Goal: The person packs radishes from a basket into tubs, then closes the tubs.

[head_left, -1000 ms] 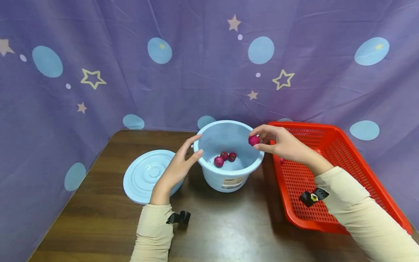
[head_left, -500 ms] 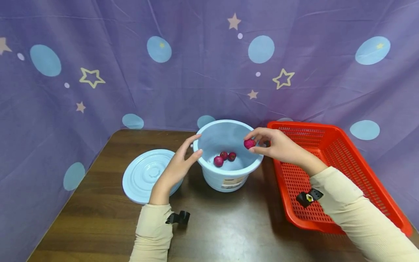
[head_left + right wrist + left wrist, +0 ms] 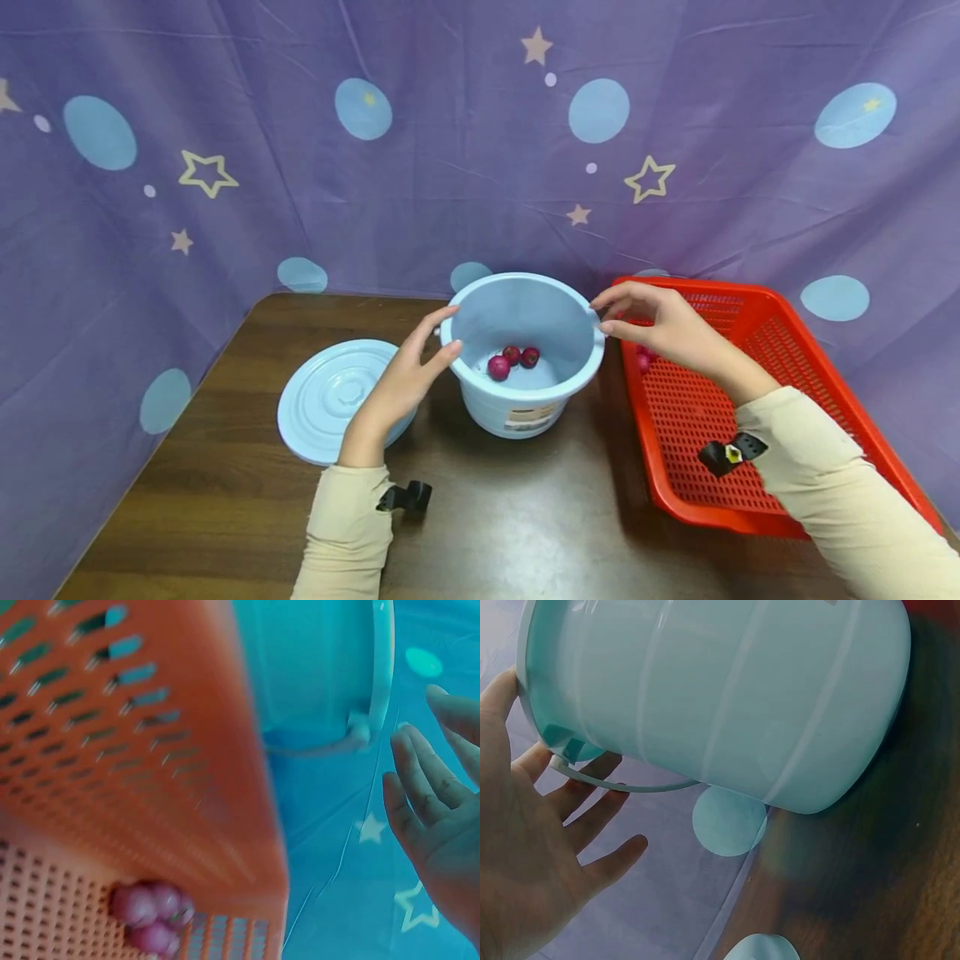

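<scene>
In the head view, my left hand (image 3: 405, 375) rests against the left rim of a light blue bucket (image 3: 517, 408), with thumb and fingers spread. The left wrist view shows that hand (image 3: 540, 825) with loose fingers beside the rim and the hanging handle (image 3: 641, 787). At the bucket's right rim, my right hand (image 3: 660, 325) holds nothing, its fingers loosely bent. Inside the bucket, three small round magenta fruits (image 3: 498, 367) are visible; their exact kind is unclear. Several similar fruits (image 3: 154, 911) lie in a corner of the red basket (image 3: 697, 417).
A round light blue lid (image 3: 322, 408) lies flat on the brown wooden table (image 3: 480, 525), left of the bucket. The red basket stands close on the right, under my right forearm. Behind the table hangs a purple curtain (image 3: 450, 150) with stars and dots.
The magenta fruit that my right hand held over the bucket has left its fingers. That hand has shifted right, to the rim. My left hand keeps its place.
</scene>
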The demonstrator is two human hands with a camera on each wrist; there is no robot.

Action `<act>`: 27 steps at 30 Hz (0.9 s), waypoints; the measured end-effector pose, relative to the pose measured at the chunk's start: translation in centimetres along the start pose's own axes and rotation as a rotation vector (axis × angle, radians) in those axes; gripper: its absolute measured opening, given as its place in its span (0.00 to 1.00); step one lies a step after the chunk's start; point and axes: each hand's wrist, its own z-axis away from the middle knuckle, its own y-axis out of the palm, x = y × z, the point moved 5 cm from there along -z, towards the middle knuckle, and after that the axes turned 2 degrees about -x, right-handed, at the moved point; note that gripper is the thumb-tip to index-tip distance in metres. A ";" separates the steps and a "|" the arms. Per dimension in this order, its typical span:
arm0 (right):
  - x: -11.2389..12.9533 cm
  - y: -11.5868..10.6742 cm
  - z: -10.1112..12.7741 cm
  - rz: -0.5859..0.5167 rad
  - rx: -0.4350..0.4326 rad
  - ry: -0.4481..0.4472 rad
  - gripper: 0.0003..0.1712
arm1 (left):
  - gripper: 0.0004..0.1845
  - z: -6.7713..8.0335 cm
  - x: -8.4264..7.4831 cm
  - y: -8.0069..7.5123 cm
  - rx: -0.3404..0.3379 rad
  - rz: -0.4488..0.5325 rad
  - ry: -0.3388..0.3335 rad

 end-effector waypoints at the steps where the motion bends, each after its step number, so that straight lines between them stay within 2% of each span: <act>1: -0.3 -0.3 0.2 0.004 -0.008 0.008 0.17 | 0.28 0.0 0.0 0.0 0.002 0.001 0.000; 7: -2.7 -1.8 1.2 0.000 -0.034 0.043 0.16 | 0.29 -0.2 -0.2 0.0 0.004 -0.002 0.001; 12: -5.4 -2.7 2.0 0.038 -0.058 0.071 0.15 | 0.29 -0.3 -0.2 0.0 0.010 0.007 -0.001; 20: -9.5 -2.6 2.9 0.127 -0.019 0.168 0.17 | 0.29 -0.1 -0.1 0.1 0.008 0.015 -0.011; 27: -12.8 -1.7 3.6 0.195 0.044 0.252 0.16 | 0.29 0.1 0.2 0.1 0.009 0.012 -0.014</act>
